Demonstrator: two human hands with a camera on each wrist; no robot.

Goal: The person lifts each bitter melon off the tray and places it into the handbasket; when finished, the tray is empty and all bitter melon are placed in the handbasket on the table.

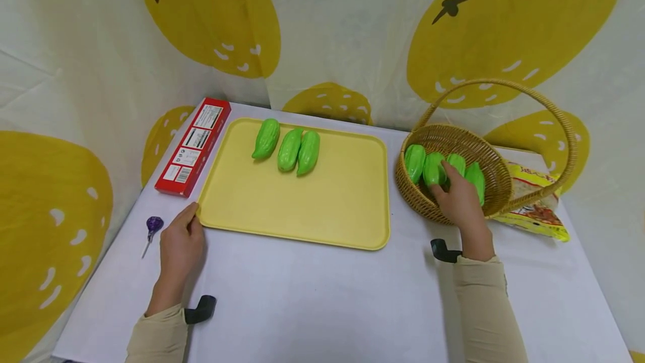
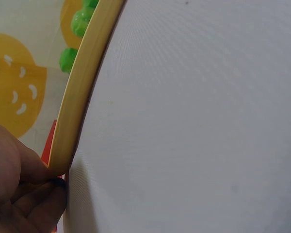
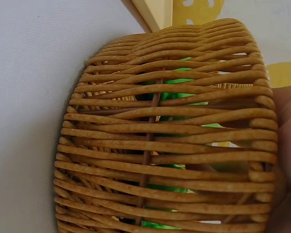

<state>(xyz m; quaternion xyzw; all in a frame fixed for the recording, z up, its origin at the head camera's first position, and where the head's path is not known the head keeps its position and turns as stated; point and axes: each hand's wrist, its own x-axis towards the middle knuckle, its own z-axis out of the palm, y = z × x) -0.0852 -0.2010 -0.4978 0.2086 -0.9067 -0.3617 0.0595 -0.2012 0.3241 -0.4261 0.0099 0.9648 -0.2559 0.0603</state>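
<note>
In the head view my left hand (image 1: 182, 242) pinches the near left corner of a yellow tray (image 1: 302, 212), thumb above and fingers below in the left wrist view. Three green ridged gourds (image 1: 289, 150) lie along the tray's far side. My right hand (image 1: 457, 198) reaches into a wicker basket (image 1: 418, 200) at the right, thumb and fingers around one green gourd (image 1: 433, 167) inside it. Other gourds (image 1: 415, 162) lie beside that one. From the right wrist the basket's woven wall (image 3: 184, 131) hides most of the hand and gourds.
A red box (image 1: 194, 147) lies left of the tray, with a purple lollipop (image 1: 154, 224) nearer me. The basket's tall arched handle (image 1: 566, 128) rises over its right side. Behind and right of the basket lies a yellow food packet (image 1: 541, 214). A patterned curtain (image 1: 342, 32) hangs behind the table.
</note>
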